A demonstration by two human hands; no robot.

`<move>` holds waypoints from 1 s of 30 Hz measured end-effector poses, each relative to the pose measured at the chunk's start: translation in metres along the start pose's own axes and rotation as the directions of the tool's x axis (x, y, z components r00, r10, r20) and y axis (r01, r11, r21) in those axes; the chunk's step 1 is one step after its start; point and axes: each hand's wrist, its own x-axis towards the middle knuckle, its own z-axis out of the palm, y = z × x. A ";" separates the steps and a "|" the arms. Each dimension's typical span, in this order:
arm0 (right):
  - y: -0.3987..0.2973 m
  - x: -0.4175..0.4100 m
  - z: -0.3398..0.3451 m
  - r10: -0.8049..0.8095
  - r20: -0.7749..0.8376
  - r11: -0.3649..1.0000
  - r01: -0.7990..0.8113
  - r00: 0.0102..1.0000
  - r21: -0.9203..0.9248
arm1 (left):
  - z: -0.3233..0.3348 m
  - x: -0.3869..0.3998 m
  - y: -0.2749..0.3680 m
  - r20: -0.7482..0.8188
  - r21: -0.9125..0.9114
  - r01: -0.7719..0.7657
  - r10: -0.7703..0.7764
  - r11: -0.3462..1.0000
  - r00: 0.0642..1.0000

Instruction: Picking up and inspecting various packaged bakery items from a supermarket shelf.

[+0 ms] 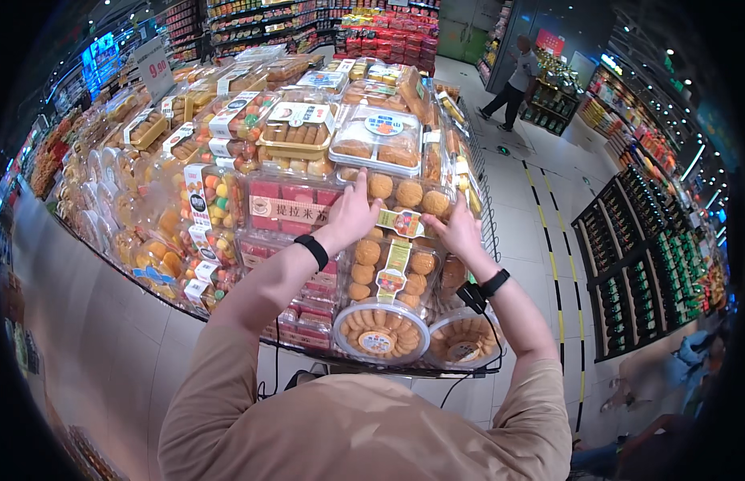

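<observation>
My left hand [355, 207] and my right hand [459, 227] rest at the two ends of a clear plastic box of round cookies [408, 193], which bears a green and yellow label. Both hands have fingers spread along its sides; how firmly they grip is hard to tell. Just behind it lies a clear box of pastries [377, 141] with a round blue label. Below stands a similar box of round cookies [365, 270], upright, with a green label band. To the left are pink packaged cakes [282, 207] in a clear box.
Round clear tubs of cookies [381, 332] line the near edge of the heaped display. A wire rack side [489, 222] bounds it on the right. A price sign [154, 69] stands at the back left. A person [519, 81] walks in the aisle, near bottle shelves [637, 264].
</observation>
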 end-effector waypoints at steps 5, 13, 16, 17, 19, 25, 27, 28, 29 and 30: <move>-0.034 0.023 -0.036 -0.227 -0.310 0.959 0.157 0.923 -0.236 | -0.021 0.000 -0.008 0.169 -0.002 -0.084 0.084 0.996 0.982; -0.123 0.166 -0.031 -0.071 -0.013 0.996 0.072 0.997 0.049 | -0.016 -0.007 -0.027 0.253 -0.133 -0.142 0.172 0.981 0.952; -0.124 0.200 -0.018 0.109 0.039 0.994 -0.108 0.993 -0.022 | -0.017 -0.011 -0.034 0.298 -0.143 -0.165 0.202 0.976 0.933; -0.123 0.204 -0.015 0.172 0.082 0.985 -0.171 0.982 -0.021 | -0.018 -0.013 -0.037 0.304 -0.146 -0.171 0.208 0.974 0.930; -0.136 0.193 -0.021 0.182 0.207 0.983 -0.184 0.961 -0.013 | -0.022 -0.014 -0.042 0.376 -0.137 -0.165 0.206 0.977 0.903; -0.120 0.192 -0.013 0.302 0.414 0.882 -0.416 0.859 0.221 | -0.027 -0.020 -0.058 0.309 -0.204 -0.186 0.244 0.961 0.919; -0.117 0.187 -0.004 0.311 0.336 0.841 -0.422 0.889 0.338 | -0.027 -0.020 -0.061 0.283 -0.223 -0.202 0.262 0.954 0.923; -0.107 0.193 0.000 0.297 0.378 0.808 -0.442 0.877 0.390 | -0.028 -0.020 -0.061 0.260 -0.240 -0.226 0.287 0.944 0.922; -0.094 0.198 0.002 0.282 0.417 0.770 -0.463 0.864 0.440 | -0.029 -0.020 -0.060 0.267 -0.242 -0.237 0.299 0.941 0.916; -0.096 0.195 0.001 0.287 0.416 0.766 -0.468 0.863 0.441 | -0.031 -0.018 -0.062 0.268 -0.261 -0.224 0.294 0.939 0.918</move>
